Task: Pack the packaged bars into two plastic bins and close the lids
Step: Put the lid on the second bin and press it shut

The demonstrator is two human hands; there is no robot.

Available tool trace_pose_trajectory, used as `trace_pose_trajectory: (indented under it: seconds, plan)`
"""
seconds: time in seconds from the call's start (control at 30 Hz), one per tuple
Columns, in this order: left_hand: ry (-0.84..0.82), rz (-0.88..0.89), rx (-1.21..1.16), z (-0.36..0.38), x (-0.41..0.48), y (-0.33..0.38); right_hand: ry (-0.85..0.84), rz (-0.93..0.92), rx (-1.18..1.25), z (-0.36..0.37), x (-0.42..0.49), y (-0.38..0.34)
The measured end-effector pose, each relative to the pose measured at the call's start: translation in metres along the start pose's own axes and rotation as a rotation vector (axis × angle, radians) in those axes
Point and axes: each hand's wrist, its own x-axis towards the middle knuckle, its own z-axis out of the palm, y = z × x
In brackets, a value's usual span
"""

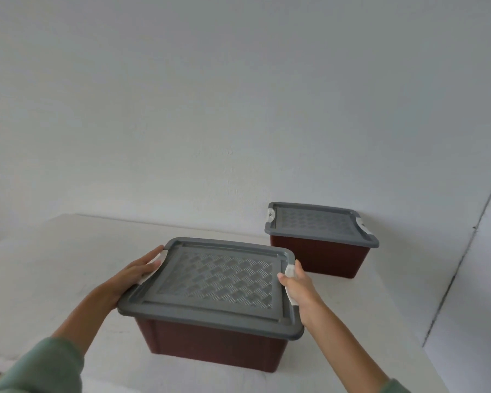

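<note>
both bins are wearing grey lids right now, so the packing part is looking done (can't see any bars, i'm guessing they're inside). the near bin (210, 346) is sitting on the white table (68, 251) right in front, and the far bin (321, 259) is sitting back by the wall, well apart, with the far lid (318, 224) on top.

the person is working on the near lid (210, 282). the left hand (136, 275) is lying with fairly straight fingers pressed against the left latch (151, 267). the right hand (296, 287) is pinching the right latch (289, 271), thumb on top and fingers round the outside.

i'm reading this as the last step, snapping that lid shut. the next move is calling for a firm squeeze inward and down on both sides at once, without letting the bin slide.
</note>
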Motion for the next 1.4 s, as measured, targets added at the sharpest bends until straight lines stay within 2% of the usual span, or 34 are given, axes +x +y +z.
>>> trace_pose_trajectory:
  seconds: [0.2, 0.3, 0.4, 0.5, 0.57, 0.7, 0.77, 0.9, 1.1, 1.4]
  plan:
    - [0.007, 0.016, 0.124, -0.051, 0.03, -0.005, 0.027, 0.001, -0.05, 0.052, 0.013, -0.025]
    - [-0.003, 0.051, 0.302, -0.071, 0.047, -0.002, 0.06, -0.004, -0.18, 0.074, 0.015, -0.035]
    - [-0.068, 0.084, 0.591, -0.07, 0.061, 0.001, 0.149, -0.038, -0.514, 0.089, 0.012, -0.032]
    - [0.09, 0.143, 0.979, -0.055, 0.061, -0.005, 0.21, -0.215, -0.993, 0.106, -0.001, -0.026]
    - [0.073, 0.169, 1.128, -0.048, 0.052, -0.009, 0.151, -0.293, -1.096, 0.119, -0.009, -0.024]
    - [-0.109, 0.252, 1.322, -0.031, 0.023, -0.01, 0.138, -0.258, -1.103, 0.133, -0.025, -0.022]
    - [-0.156, 0.302, 1.34, -0.021, 0.012, -0.012, 0.145, -0.287, -1.099, 0.146, -0.036, -0.019]
    - [-0.141, 0.292, 1.291, -0.018, 0.009, -0.01, 0.23, -0.339, -1.098, 0.163, -0.042, -0.016]
    - [-0.008, 0.342, 1.202, -0.014, 0.011, -0.013, 0.302, -0.365, -1.105, 0.162, -0.035, -0.016]
    - [0.008, 0.307, 1.198, -0.006, 0.042, -0.005, 0.301, -0.385, -1.125, 0.157, 0.005, -0.022]
